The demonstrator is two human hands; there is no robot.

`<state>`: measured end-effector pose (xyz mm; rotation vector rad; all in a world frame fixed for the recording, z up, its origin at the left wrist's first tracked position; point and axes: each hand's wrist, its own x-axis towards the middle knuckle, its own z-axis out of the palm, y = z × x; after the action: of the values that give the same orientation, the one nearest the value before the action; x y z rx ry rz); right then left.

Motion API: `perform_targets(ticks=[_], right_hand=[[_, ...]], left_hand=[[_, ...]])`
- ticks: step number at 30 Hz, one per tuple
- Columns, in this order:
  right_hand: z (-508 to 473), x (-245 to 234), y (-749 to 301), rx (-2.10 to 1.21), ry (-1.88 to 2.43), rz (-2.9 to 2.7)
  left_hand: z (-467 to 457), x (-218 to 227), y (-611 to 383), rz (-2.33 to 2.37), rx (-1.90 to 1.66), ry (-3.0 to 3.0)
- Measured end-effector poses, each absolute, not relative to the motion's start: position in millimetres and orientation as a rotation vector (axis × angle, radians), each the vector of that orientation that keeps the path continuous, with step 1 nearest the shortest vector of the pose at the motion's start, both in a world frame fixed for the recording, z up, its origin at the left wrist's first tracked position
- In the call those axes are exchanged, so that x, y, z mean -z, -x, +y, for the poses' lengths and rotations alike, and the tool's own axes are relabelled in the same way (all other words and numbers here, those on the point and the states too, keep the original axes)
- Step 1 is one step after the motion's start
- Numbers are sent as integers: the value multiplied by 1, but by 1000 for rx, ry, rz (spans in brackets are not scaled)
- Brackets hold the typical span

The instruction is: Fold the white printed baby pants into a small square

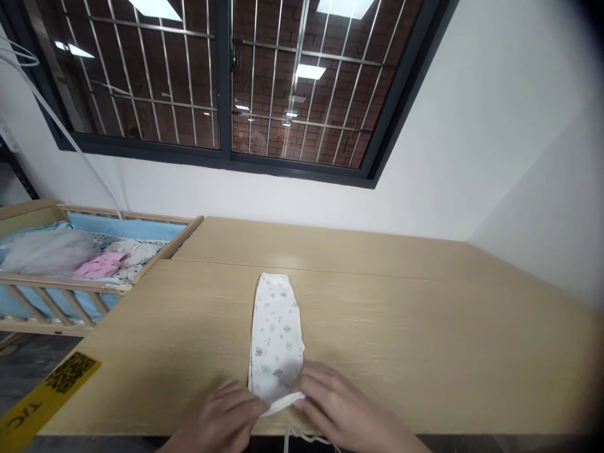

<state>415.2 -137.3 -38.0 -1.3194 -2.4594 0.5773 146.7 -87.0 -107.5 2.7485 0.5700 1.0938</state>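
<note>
A small white baby garment (276, 327) with tiny printed patterns lies folded into a long narrow strip on the light wooden table (425, 327), running away from me. My left hand (221, 418) and my right hand (337, 409) meet at its near end by the table's front edge. Both hands pinch the near hem, which is lifted and rolled a little. A thin white string hangs down from the garment between my hands.
A wooden baby crib (94, 286) with blue lining, a grey bundle and pink clothes stands left of the table. A yellow label (44, 393) sticks to the table's left front corner. A white wall and a barred window (226, 82) are behind.
</note>
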Motion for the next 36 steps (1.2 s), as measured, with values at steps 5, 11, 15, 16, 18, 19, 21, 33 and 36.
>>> perform_targets(ticks=[5,11,15,16,18,19,21,33,36], right_hand=[[-105,19,-426,-604,1321,-2245],[-30,21,-432,-511,1331,-1877],[31,42,-438,-468,1373,-1755],[46,49,-440,-457,1371,-1745],[73,66,-444,-404,1374,-1750],[84,75,-446,-370,1385,-1756],[102,90,-449,-310,1413,-1769],[102,102,-443,-145,1546,-1823],[74,83,-419,-101,1417,-2063]], left_hand=[[-42,73,-154,528,-1066,-2503],[43,41,-187,805,-971,-2297],[94,43,-209,909,-929,-2276],[104,46,-214,939,-927,-2275],[120,57,-224,1021,-926,-2269],[127,62,-229,1066,-926,-2266],[137,73,-237,1142,-914,-2266],[27,70,-234,1176,-679,-2590],[-15,85,-226,1251,-383,-2730]])
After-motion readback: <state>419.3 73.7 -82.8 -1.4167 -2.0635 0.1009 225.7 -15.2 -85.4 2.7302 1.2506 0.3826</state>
